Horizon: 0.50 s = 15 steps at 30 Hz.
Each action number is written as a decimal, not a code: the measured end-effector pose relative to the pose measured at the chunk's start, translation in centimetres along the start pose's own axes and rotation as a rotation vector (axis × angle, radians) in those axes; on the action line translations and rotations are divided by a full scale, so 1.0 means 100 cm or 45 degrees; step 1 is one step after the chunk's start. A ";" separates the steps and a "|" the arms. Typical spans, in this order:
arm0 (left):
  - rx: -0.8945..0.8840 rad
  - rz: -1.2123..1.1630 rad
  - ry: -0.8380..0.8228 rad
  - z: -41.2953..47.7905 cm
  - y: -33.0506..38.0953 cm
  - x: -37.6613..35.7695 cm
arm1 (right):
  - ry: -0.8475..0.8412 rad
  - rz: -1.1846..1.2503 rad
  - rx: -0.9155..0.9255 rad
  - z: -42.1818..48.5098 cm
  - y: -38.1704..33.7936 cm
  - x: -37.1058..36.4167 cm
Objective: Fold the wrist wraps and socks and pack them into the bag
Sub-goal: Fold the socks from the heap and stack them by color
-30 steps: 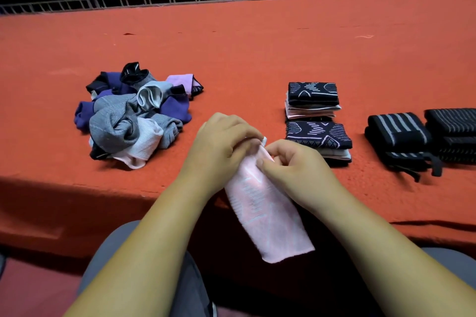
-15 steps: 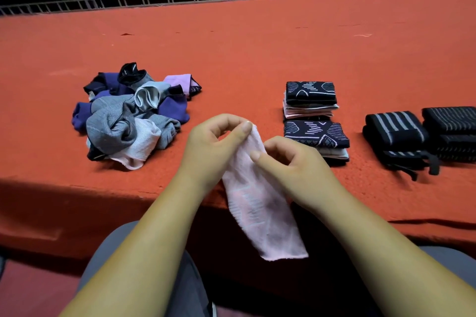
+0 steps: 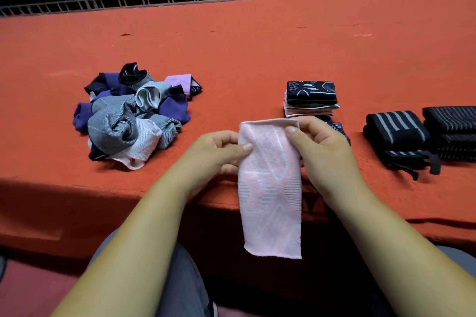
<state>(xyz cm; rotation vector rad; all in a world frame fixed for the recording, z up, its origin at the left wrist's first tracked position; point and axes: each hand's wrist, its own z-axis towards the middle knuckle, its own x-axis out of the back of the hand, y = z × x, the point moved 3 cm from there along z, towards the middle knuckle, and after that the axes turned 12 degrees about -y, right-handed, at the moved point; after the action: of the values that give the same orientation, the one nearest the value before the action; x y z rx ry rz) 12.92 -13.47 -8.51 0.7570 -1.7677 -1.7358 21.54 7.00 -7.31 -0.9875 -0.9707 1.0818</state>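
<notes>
Left hand and right hand each pinch a top corner of 1 pink sock, which hangs flat over the near edge of the orange table. An unfolded sock pile lies to the left; folded socks and black striped wrist wraps sit to the right.

Pale pink sock in the centre, with whitish diamonds and fine lines woven in. Orange-red cloth right across the table. Left of centre, the sock pile: purple, finely striped grey, pink, black. At right, the folded stack is black with white lines over pink, and the wraps are black with grey stripes.
</notes>
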 end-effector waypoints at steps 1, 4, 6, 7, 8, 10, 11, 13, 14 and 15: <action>-0.021 -0.031 0.011 0.000 0.000 -0.001 | -0.007 0.015 -0.010 0.000 -0.001 0.001; -0.107 -0.225 0.080 0.001 0.004 -0.004 | -0.161 0.016 -0.117 0.000 -0.002 0.002; -0.135 -0.322 0.138 0.002 0.006 -0.006 | -0.304 -0.102 -0.161 -0.001 -0.002 0.002; -0.146 -0.325 0.169 0.003 0.007 -0.006 | -0.331 -0.165 -0.164 -0.001 0.000 0.002; -0.155 -0.313 0.192 0.003 0.008 -0.006 | -0.327 -0.211 -0.160 0.000 0.003 0.002; -0.148 -0.285 0.191 0.005 0.007 -0.004 | -0.283 -0.215 -0.154 0.001 0.006 0.003; -0.125 -0.271 0.160 0.005 0.006 -0.004 | -0.263 -0.199 -0.146 0.001 0.007 0.003; -0.042 -0.204 0.090 0.005 0.002 -0.003 | -0.227 -0.174 -0.139 0.002 0.007 0.003; -0.007 -0.156 0.072 0.005 -0.001 -0.002 | -0.214 -0.161 -0.139 0.002 0.007 0.004; 0.007 -0.114 0.071 0.005 -0.002 -0.001 | -0.212 -0.153 -0.142 0.003 0.008 0.005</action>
<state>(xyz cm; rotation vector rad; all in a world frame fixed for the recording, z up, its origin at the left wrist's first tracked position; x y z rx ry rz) 12.67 -13.05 -8.71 0.8905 -1.7264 -1.7502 21.19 7.66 -7.93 -0.9273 -1.2218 1.0294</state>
